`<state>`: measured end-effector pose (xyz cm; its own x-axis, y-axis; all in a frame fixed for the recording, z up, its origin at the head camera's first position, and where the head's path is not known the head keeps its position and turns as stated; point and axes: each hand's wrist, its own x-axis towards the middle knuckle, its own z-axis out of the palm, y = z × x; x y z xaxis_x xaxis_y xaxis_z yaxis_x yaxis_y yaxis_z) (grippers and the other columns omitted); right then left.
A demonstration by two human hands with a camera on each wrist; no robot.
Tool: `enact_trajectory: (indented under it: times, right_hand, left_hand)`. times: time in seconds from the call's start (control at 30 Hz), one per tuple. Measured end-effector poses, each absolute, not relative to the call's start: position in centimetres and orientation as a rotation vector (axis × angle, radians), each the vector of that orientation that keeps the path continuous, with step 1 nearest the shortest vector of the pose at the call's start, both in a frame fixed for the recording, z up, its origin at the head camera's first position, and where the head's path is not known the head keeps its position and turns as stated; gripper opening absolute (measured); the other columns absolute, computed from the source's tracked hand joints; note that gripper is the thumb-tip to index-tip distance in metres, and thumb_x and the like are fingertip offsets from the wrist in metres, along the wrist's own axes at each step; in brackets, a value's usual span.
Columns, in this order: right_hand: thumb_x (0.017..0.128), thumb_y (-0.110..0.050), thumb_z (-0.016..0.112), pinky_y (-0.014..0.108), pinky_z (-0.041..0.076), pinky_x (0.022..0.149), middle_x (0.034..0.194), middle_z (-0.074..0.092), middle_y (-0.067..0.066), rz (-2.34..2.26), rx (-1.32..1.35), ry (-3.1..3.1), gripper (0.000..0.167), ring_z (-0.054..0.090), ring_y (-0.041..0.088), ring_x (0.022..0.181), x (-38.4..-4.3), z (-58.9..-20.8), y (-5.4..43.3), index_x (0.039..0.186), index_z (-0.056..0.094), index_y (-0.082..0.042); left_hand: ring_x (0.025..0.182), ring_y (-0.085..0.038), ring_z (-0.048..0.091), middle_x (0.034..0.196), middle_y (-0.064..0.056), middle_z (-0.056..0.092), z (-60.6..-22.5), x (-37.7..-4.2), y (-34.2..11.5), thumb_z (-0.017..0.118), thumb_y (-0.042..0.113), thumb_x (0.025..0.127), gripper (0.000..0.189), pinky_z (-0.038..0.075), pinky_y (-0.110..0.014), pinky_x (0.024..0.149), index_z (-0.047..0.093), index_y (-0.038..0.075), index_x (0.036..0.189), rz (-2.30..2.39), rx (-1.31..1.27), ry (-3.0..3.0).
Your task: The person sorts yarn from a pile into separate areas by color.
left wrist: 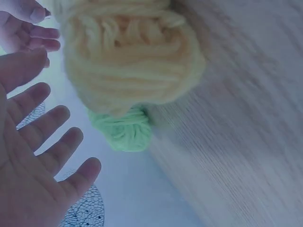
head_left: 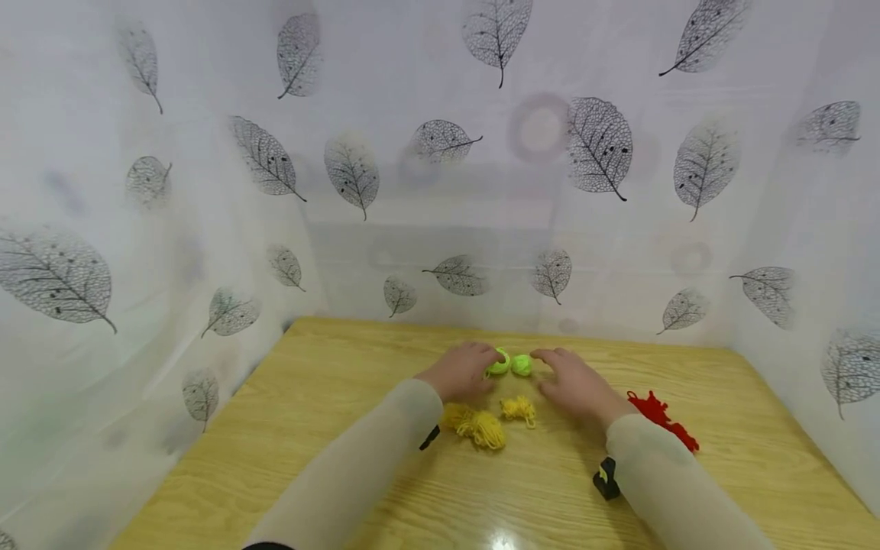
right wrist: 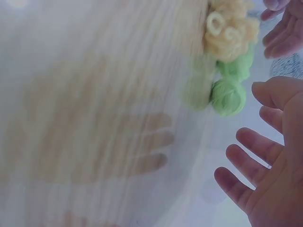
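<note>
Two lime-green yarn balls lie side by side near the back of the table: a left ball (head_left: 499, 363) and a right ball (head_left: 522, 365). My left hand (head_left: 461, 373) hovers at the left ball, partly covering it in the head view; its fingers (left wrist: 56, 120) are spread and hold nothing. On the other side, my right hand (head_left: 577, 386) reaches toward the right ball (right wrist: 228, 97) with fingers apart and nothing gripped. Nearer to me lie a larger yellow yarn bundle (head_left: 484, 429), which looms large in the left wrist view, and a smaller yellow yarn bundle (head_left: 519, 410).
Red yarn (head_left: 663, 420) lies on the right, partly behind my right forearm. The wooden table (head_left: 330, 382) is bordered at the back and sides by a whitish curtain (head_left: 426, 221) printed with leaves. Each wrist wears a dark strap device (head_left: 606, 480).
</note>
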<state>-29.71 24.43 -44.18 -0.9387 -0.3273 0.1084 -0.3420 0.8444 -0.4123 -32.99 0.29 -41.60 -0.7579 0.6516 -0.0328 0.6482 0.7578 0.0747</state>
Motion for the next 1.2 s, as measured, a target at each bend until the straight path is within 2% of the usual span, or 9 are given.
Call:
enact_trajectory:
  times: [0.33,0.57,0.7,0.9,1.2]
  right_hand:
    - [0.097,-0.019,0.067,0.061,0.039,0.107,0.143,0.052,0.018,0.776,0.723,-2.932,0.05,0.047,0.041,0.132,-27.3,-44.1,22.6,0.144,0.054,-0.006]
    - [0.095,-0.017,0.069,0.058,0.04,0.107,0.144,0.053,0.016,0.761,0.761,-2.962,0.052,0.048,0.039,0.133,-26.1,-44.2,21.3,0.144,0.055,-0.009]
    - [0.095,-0.018,0.07,0.058,0.038,0.109,0.146,0.051,0.014,0.778,0.717,-3.017,0.051,0.046,0.038,0.136,-25.6,-44.3,20.9,0.144,0.056,-0.012]
    - [0.095,-0.018,0.07,0.059,0.036,0.111,0.144,0.055,0.01,0.789,0.719,-3.066,0.051,0.047,0.037,0.136,-25.2,-44.8,20.6,0.144,0.057,-0.014]
    - [0.091,-0.011,0.071,0.055,0.044,0.103,0.129,0.066,0.007,0.736,0.796,-3.06,0.041,0.057,0.032,0.121,-24.8,-44.7,20.2,0.132,0.067,-0.01]
  left_hand:
    - [0.138,-0.022,0.045,0.149,0.005,0.051,-41.4,-30.1,-1.6,0.065,0.041,0.098,0.053,0.037,-0.046,0.113,0.054,0.022,0.146,0.177,1.197,2.844]
    - [0.137,-0.018,0.046,0.148,0.007,0.052,-42.3,-28.1,-3.1,0.075,0.044,0.091,0.061,0.038,-0.043,0.113,0.055,0.023,0.144,0.239,1.207,2.781]
    - [0.137,-0.018,0.046,0.149,0.006,0.051,-42.9,-27.3,-3.6,0.08,0.04,0.086,0.067,0.036,-0.04,0.114,0.054,0.023,0.146,0.267,1.179,2.754]
    - [0.143,-0.021,0.039,0.155,0.004,0.044,-43.7,-26.2,-3.5,0.081,0.036,0.083,0.077,0.033,-0.046,0.115,0.048,0.026,0.152,0.247,1.102,2.737]
    - [0.137,-0.021,0.045,0.145,0.005,0.053,-44.1,-25.7,-3.8,0.08,0.026,0.087,0.064,0.036,-0.045,0.114,0.056,0.024,0.145,0.284,1.01,2.76]
